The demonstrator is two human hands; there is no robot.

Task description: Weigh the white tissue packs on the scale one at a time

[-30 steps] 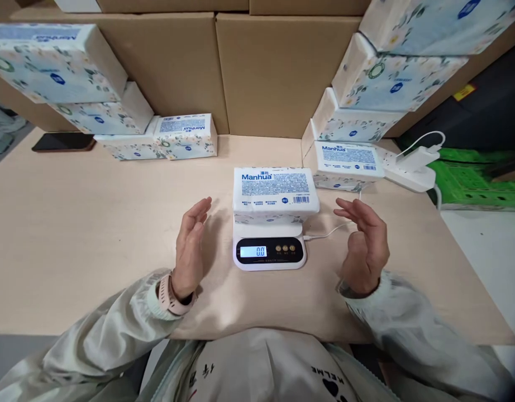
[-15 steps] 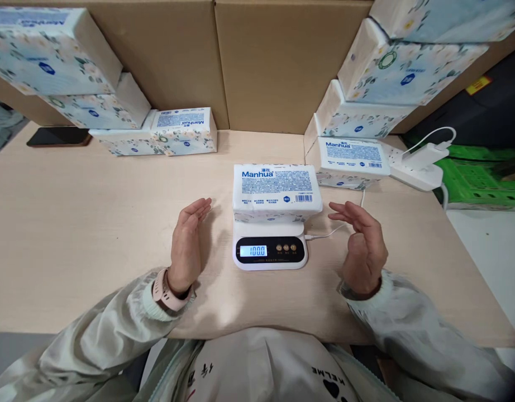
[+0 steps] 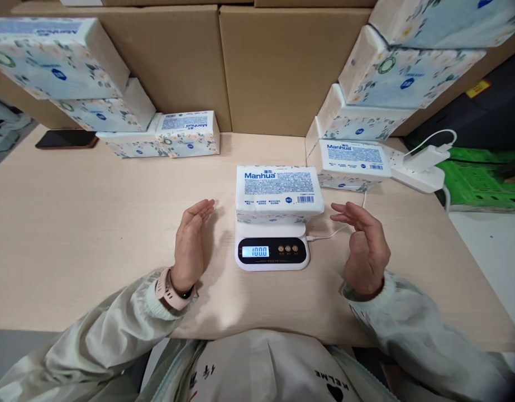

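A white pack of tissues (image 3: 279, 192) printed "Manhua" lies flat on a white digital kitchen scale (image 3: 272, 262). The lit display reads 100.0. To the left of the scale my left hand (image 3: 191, 243), with a pink watch band at the wrist, rests on its edge with fingers stretched out and nothing in it. On the other side my right hand (image 3: 365, 245) is held with its fingers extended and slightly curved, also holding nothing. Both hands are apart from the pack and the scale.
More tissue packs (image 3: 186, 134) are stacked at the back left, beside a dark phone (image 3: 66, 139). Another stack (image 3: 378, 114) stands at the back right, near a white power strip (image 3: 420, 174). Cardboard boxes (image 3: 268, 72) line the back. A white cable (image 3: 324, 237) joins the scale.
The view has shifted slightly, so everything appears a little lower and to the right. The hands, the tissue pack and the scale reading stay the same.
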